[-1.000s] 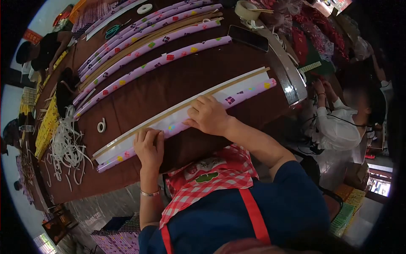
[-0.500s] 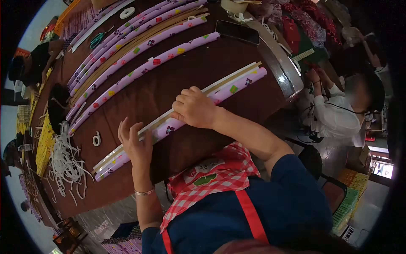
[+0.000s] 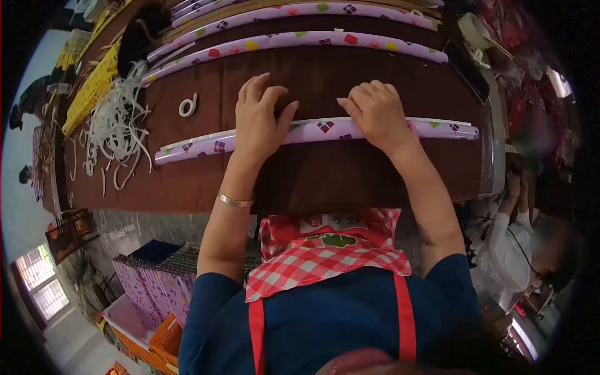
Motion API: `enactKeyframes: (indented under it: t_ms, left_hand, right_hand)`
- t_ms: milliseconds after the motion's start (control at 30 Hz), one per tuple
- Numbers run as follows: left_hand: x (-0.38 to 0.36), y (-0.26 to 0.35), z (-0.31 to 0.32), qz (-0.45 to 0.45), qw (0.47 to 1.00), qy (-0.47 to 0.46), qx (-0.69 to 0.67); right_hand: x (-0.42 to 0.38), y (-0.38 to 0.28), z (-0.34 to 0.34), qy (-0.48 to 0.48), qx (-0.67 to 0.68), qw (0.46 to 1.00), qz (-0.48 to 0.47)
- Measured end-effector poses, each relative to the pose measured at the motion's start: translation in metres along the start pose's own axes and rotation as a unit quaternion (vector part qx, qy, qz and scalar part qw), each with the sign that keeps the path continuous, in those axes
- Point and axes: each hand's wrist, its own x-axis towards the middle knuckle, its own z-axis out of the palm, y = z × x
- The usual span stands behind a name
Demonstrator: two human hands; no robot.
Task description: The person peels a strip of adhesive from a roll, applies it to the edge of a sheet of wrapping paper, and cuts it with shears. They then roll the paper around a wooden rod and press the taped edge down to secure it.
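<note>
A long purple patterned strip (image 3: 325, 129), with a white edge along its far side, lies across the brown tablecloth (image 3: 206, 181). My left hand (image 3: 259, 122) is over its left part, fingers spread and curved above the cloth beyond it, nothing in them. On the right part rests my right hand (image 3: 378, 115), its fingers curled together and thumb pointing left; whether it pinches anything is hidden. A white tape roll (image 3: 187, 106) lies beyond the strip's left end.
Finished-looking purple rolls (image 3: 300, 39) lie along the far side. White string scraps (image 3: 119, 128) heap at the left, yellow bundles (image 3: 97, 90) behind. A dark phone (image 3: 467, 72) is at right. A co-worker in white (image 3: 509, 250) sits at far right.
The view has turned, so the strip now appears nearly level. Both hands have shifted along it; my right hand's fingers have moved toward the far edge and the wrapping looks more closed around the strip.
</note>
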Motion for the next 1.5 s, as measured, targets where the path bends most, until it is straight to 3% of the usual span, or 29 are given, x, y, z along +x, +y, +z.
enactKeyframes:
  t_ms: [300, 467, 700, 767, 933, 1267, 1500]
  left_hand:
    - [0.015, -0.012, 0.015, 0.021, 1.000, -0.013, 0.010]
    - [0.025, -0.017, 0.021, 0.011, 0.997, -0.060, 0.038]
    - [0.028, -0.015, 0.019, 0.043, 0.998, -0.015, 0.041]
    - [0.013, 0.006, 0.005, -0.018, 0.996, -0.089, -0.004]
    - [-0.016, -0.005, 0.005, 0.036, 0.998, 0.010, 0.051]
    - [0.016, -0.019, 0.017, 0.027, 0.997, 0.018, 0.072]
    - [0.030, -0.021, 0.018, 0.018, 0.999, 0.013, 0.042]
  right_hand:
    - [0.018, 0.013, 0.004, -0.034, -0.008, 0.999, -0.008]
    - [0.017, -0.004, -0.004, -0.038, 0.026, 0.997, -0.062]
    - [0.001, -0.020, 0.001, -0.068, 0.041, 0.994, -0.073]
    - [0.004, -0.017, 0.002, -0.064, 0.038, 0.994, -0.075]
    - [0.012, -0.009, 0.007, -0.095, 0.023, 0.992, -0.076]
    - [0.007, -0.003, 0.009, -0.016, -0.035, 0.992, -0.120]
    - [0.009, 0.003, 0.010, -0.056, -0.063, 0.993, -0.080]
